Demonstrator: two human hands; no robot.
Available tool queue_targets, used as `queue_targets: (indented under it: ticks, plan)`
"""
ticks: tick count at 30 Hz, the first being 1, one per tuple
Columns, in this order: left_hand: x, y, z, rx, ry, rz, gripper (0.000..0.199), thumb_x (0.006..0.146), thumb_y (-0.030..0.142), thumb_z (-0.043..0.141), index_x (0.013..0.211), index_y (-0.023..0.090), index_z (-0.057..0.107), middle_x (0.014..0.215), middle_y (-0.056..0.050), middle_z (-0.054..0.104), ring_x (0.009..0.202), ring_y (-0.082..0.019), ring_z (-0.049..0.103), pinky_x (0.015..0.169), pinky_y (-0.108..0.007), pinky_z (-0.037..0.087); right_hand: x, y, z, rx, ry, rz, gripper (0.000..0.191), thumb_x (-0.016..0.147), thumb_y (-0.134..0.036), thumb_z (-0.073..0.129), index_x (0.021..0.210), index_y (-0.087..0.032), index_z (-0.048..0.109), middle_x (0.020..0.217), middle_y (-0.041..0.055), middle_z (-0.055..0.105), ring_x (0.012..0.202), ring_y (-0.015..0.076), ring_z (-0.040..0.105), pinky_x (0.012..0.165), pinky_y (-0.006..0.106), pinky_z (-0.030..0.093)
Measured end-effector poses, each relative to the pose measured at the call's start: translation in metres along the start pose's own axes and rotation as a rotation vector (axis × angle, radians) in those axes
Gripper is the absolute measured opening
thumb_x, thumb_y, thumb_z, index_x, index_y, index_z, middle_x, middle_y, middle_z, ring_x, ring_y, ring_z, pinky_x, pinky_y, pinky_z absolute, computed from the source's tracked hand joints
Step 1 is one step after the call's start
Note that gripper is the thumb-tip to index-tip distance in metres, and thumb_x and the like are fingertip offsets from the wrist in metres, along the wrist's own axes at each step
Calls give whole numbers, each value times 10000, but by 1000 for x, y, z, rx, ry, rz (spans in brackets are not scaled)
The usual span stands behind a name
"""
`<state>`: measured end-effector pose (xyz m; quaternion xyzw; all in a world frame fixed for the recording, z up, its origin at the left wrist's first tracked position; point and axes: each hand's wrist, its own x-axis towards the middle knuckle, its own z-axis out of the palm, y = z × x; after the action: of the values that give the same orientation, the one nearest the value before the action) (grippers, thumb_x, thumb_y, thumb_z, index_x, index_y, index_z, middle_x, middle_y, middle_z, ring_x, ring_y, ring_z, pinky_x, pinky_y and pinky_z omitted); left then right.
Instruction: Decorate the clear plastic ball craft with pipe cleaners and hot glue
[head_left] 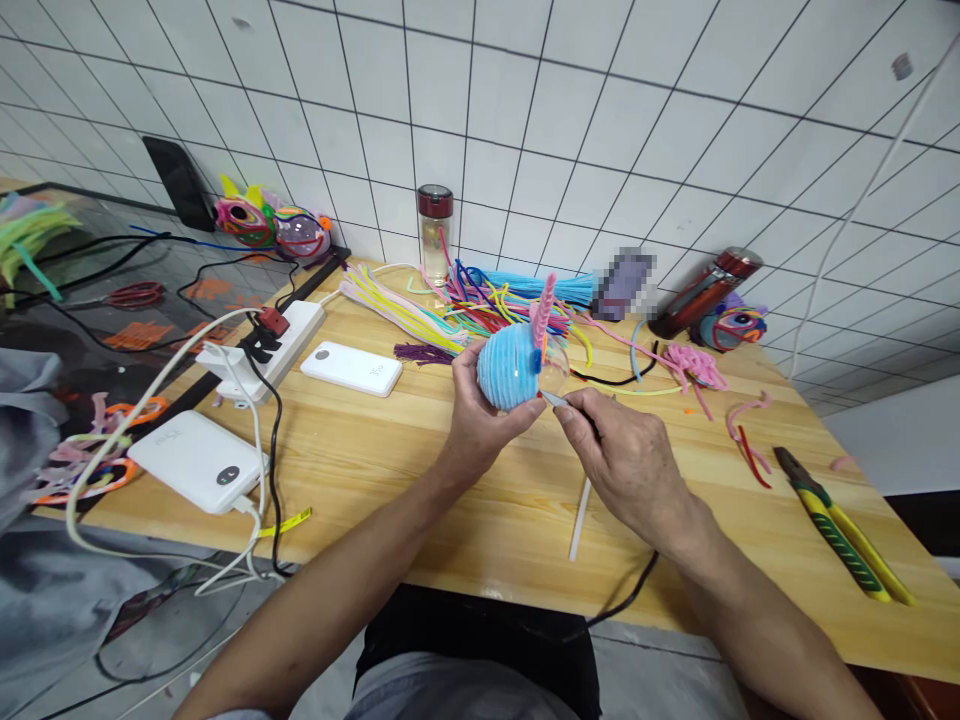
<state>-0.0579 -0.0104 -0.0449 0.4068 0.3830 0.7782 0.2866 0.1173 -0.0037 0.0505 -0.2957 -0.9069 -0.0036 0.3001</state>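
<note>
Holding blue-wrapped ball (508, 370) in left hand (480, 415), pointed tool (553, 399) in right (634, 460).
Left fingers curled round the ball, above the table (480, 540), mid-scene; right pinched narrow, tool tip at the ball's near right edge. Pink fuzzy strip (544, 305) sticks up from the ball. Pipe cleaner pile (487, 300) on the far side, pliers (840, 530) right, white power bank (351, 368) left.

Wht pwr strip (298, 335) by pwr bank (352, 372)
</note>
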Motion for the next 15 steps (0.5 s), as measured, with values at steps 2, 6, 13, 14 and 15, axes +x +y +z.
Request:
queue_targets:
  ticks: [2, 6, 13, 14, 15]
  plan:
    - [0, 0, 0, 3, -6, -6, 1023, 674, 674, 1012, 1439, 313, 437, 1486, -113, 587, 1370, -313, 661, 1122, -463, 598, 1, -1, 0, -11, 10, -15, 374, 1205, -369, 458, 936, -211, 665, 744, 16, 712, 625, 172, 675, 596, 307, 382]
    - [0, 3, 0, -7, 1, -7, 1012, 674, 662, 1015, 1431, 311, 443, 1477, -110, 586, 1367, -312, 657, 1117, -461, 599, 1, -2, -2, -50, 37, -45, 372, 1210, -353, 457, 946, -199, 669, 745, 14, 711, 626, 167, 685, 591, 305, 384]
    - [0, 4, 1, -33, -4, 7, 979, 682, 607, 1031, 1418, 308, 459, 1474, -107, 573, 1349, -297, 651, 1095, -442, 598, 0, -4, -2, -119, 71, -90, 332, 1198, -314, 490, 956, -192, 681, 762, 17, 732, 641, 159, 703, 582, 304, 375]
    - [0, 3, 1, -29, -4, 6, 985, 681, 619, 1028, 1420, 308, 455, 1475, -108, 573, 1352, -300, 651, 1099, -446, 597, 0, -4, -1, -125, 74, -90, 335, 1198, -313, 490, 951, -191, 681, 762, 17, 734, 643, 159, 706, 581, 305, 374]
    - [0, 3, 1, -22, -4, 4, 991, 681, 635, 1022, 1422, 309, 451, 1476, -109, 574, 1357, -304, 650, 1104, -451, 595, 0, -4, -1, -129, 76, -90, 337, 1198, -312, 492, 947, -191, 682, 763, 18, 737, 645, 158, 710, 581, 306, 372]
